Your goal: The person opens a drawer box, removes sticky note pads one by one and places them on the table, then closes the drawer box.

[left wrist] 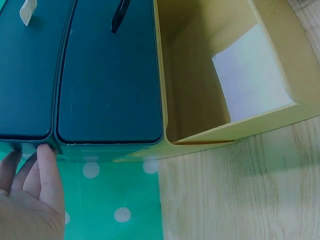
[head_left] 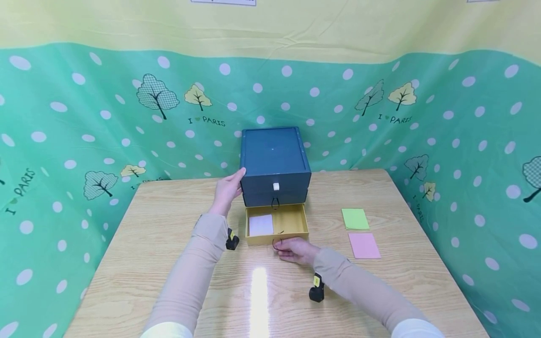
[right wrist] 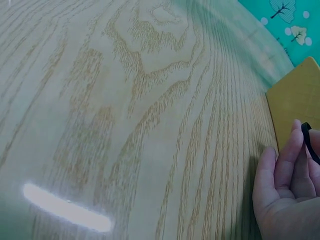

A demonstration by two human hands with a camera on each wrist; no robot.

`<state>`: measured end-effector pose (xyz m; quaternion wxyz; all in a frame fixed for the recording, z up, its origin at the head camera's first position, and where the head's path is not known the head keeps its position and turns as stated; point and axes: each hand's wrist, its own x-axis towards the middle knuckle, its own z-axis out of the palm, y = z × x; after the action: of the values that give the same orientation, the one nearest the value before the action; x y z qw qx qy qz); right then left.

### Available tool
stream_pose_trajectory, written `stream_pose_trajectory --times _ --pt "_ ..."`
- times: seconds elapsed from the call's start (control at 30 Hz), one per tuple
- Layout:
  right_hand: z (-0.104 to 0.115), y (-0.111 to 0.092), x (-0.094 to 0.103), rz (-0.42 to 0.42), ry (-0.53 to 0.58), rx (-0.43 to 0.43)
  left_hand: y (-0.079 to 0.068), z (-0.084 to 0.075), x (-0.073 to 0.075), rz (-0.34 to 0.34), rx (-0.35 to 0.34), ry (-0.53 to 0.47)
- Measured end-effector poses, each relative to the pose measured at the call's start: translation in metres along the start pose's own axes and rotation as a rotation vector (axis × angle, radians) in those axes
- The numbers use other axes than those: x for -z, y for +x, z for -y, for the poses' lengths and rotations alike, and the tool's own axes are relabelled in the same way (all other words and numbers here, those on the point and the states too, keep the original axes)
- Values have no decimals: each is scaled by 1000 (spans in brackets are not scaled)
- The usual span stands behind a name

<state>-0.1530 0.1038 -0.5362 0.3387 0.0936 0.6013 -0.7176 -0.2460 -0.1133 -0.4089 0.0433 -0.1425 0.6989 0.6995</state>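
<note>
A dark blue drawer cabinet (head_left: pixel 272 152) stands at the back of the table. Its bottom drawer, a yellow one (head_left: pixel 258 241), is pulled out, and a stack of white paper (head_left: pixel 260 225) lies in the drawer's left part. My left hand (head_left: pixel 227 191) rests against the cabinet's left side, its fingers touching near the front edge in the left wrist view. At the drawer's front, my right hand (head_left: pixel 296 250) pinches the black loop pull (right wrist: pixel 307 141) between thumb and fingers.
Green sticky notes (head_left: pixel 355 218) and pink sticky notes (head_left: pixel 365 245) lie on the wooden table (head_left: pixel 177 206) right of the cabinet. The upper drawers are closed, one with a white tab (head_left: pixel 276 186), the other with a black loop (head_left: pixel 275 203). A patterned green curtain (head_left: pixel 190 155) surrounds the table.
</note>
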Motion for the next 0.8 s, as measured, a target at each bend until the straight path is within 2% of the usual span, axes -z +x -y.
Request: stream_pose_trajectory --times 0.27,0.8 --pt "-3 -4 -1 -19 13 -14 1 1 1 -6 2 -10" --pt "-8 -11 0 22 -5 -40 0 -1 1 0 7 1"
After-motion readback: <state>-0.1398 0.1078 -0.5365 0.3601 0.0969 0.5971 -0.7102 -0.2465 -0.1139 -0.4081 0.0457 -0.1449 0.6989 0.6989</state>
